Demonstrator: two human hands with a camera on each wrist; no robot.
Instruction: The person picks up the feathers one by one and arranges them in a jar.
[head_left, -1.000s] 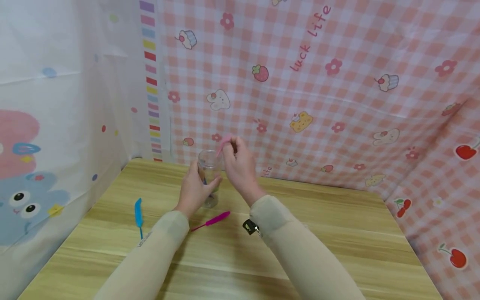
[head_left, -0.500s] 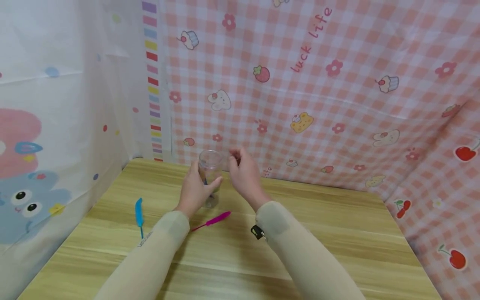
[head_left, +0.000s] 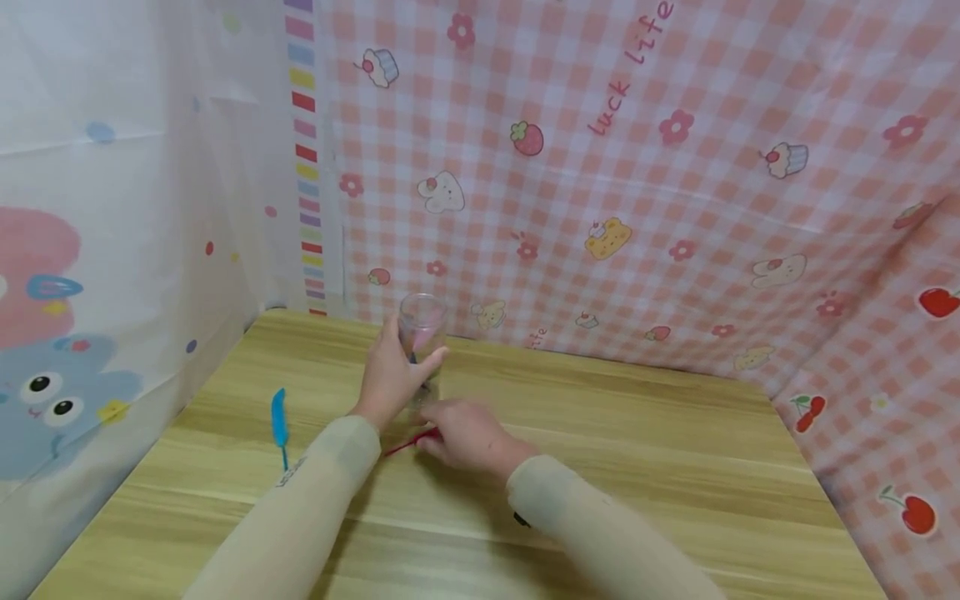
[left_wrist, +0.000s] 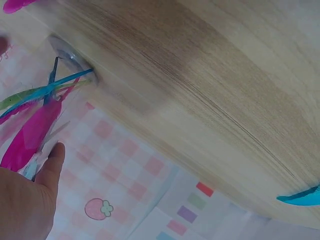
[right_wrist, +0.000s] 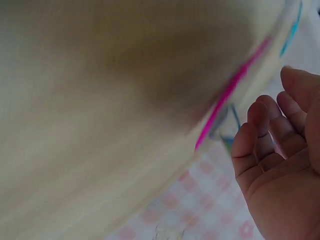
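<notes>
My left hand (head_left: pixel 386 375) grips a clear jar (head_left: pixel 422 312) that stands upright on the table. Inside it, several coloured feathers show in the left wrist view, among them a magenta one (left_wrist: pixel 32 135), a blue one and a green one. A loose magenta feather (right_wrist: pixel 227 95) lies on the table before the jar. Over it, in the head view, is my right hand (head_left: pixel 472 437), which hides its vane and leaves the stem in sight. The right wrist view has the right fingers loosely bent, apart from that feather, with nothing between them.
A blue feather (head_left: pixel 280 421) lies on the wooden table (head_left: pixel 637 467), beside the left forearm. Printed cloth hangs behind the table (head_left: pixel 555 200) and at both sides. A small dark zipper pull (head_left: pixel 521 520) dangles under the right sleeve.
The right hand first held a pink feather at the jar's mouth. That feather is now inside the jar, and the right hand has come down over the magenta feather. The left hand stays on the jar.
</notes>
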